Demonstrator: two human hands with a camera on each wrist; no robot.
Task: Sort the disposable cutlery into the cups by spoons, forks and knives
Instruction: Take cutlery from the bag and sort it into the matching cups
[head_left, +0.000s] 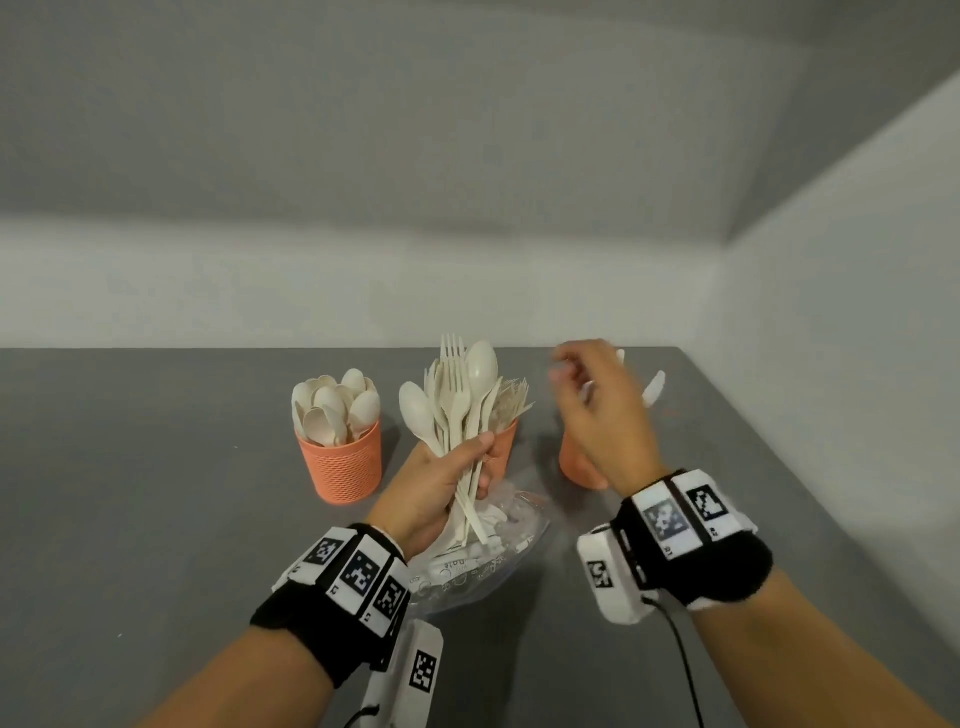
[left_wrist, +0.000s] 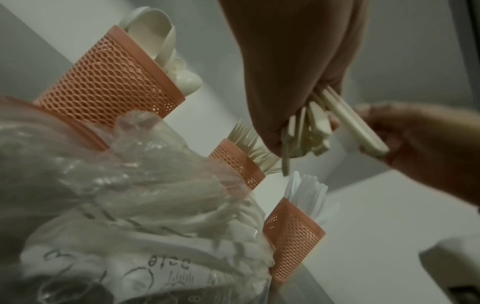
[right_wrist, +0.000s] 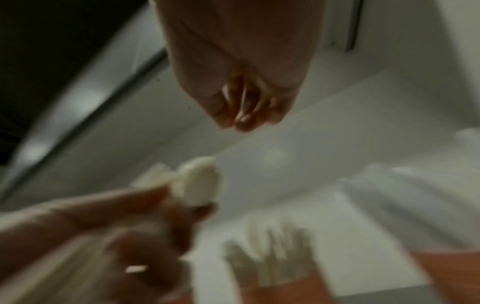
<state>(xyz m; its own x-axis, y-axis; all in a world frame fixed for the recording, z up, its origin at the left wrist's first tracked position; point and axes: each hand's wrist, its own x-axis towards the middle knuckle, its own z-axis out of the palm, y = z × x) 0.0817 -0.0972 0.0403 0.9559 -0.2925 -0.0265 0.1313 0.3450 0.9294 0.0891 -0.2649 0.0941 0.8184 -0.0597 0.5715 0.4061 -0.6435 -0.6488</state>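
Observation:
My left hand (head_left: 467, 467) grips a fanned bundle of cream forks, spoons and knives (head_left: 460, 400), heads up, in front of the middle cup. Three orange mesh cups stand in a row. The left cup (head_left: 340, 467) is full of spoons (left_wrist: 166, 51), and the middle cup (head_left: 508, 441) holds forks (left_wrist: 249, 142). The right cup (head_left: 574, 462) with white knives (left_wrist: 303, 191) is half hidden by my right hand (head_left: 576, 384). That hand hovers blurred above it with fingers curled together. A thin white knife (right_wrist: 244, 98) shows edge-on between the fingertips.
A clear plastic bag (head_left: 483, 556) with more white cutlery lies on the grey table (head_left: 156, 493) under my left hand. Grey walls close the table at the back and on the right. A black cable (head_left: 680, 654) hangs from my right wrist.

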